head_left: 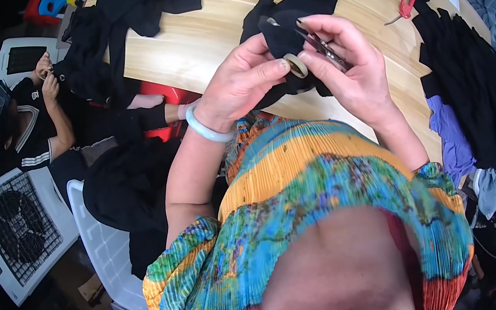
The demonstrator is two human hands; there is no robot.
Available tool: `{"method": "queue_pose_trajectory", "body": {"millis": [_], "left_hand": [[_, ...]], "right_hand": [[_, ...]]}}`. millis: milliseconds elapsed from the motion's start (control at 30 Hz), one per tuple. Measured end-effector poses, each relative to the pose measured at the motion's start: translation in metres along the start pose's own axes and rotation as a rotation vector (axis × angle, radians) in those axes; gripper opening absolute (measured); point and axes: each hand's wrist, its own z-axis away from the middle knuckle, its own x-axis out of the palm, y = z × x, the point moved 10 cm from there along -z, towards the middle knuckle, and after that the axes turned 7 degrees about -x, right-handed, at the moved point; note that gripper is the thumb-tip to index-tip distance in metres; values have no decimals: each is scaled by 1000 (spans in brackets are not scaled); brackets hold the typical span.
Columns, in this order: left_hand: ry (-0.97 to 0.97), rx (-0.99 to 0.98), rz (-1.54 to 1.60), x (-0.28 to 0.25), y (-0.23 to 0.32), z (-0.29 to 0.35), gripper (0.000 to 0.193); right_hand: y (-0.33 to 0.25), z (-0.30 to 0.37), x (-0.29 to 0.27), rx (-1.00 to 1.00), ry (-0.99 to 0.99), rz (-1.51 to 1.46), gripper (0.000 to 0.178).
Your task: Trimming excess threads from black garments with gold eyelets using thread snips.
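My left hand (pixel 242 83) is closed on a bunched piece of black fabric (pixel 284 39), its thumb stretched toward my other hand. A pale ring-shaped piece (pixel 296 65) shows at that thumb's tip; I cannot make out what it belongs to. In my right hand (pixel 354 63) are small dark metal snips (pixel 329 51), held between thumb and fingers close beside the fabric. The rest of the black cloth hangs under both hands, over the wooden table (pixel 171 55). A pale bangle (pixel 206 126) circles my left wrist.
Black garments (pixel 474 82) lie along the right side, beside purple cloth (pixel 450 132). A red-handled cutting tool (pixel 405 6) rests on the table. At left, another person (pixel 24 128) sits handling black cloth. A white bin (pixel 104 240) and a fan unit (pixel 18 225) stand nearby.
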Motion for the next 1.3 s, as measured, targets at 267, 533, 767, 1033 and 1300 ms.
{"method": "queue_pose_trajectory", "body": {"millis": [267,533,767,1033,1300], "left_hand": [[-6,-9,109,0,8,2,32],[-12,-53,136,-1,6,-3,33],[-36,-44,178,0,6,-6,32],[-41,49,229,3,12,4,38],[-111,114,196,12,18,1,35]], "right_hand": [[39,-12,-71,-1,373,110,17],[-5,-15,-14,-162,-78,112,30],[4,-19,-18,-209,63,107,10],[0,6,-20,48,29,-42,26],[-7,18,-3,14,1,66,22]]}}
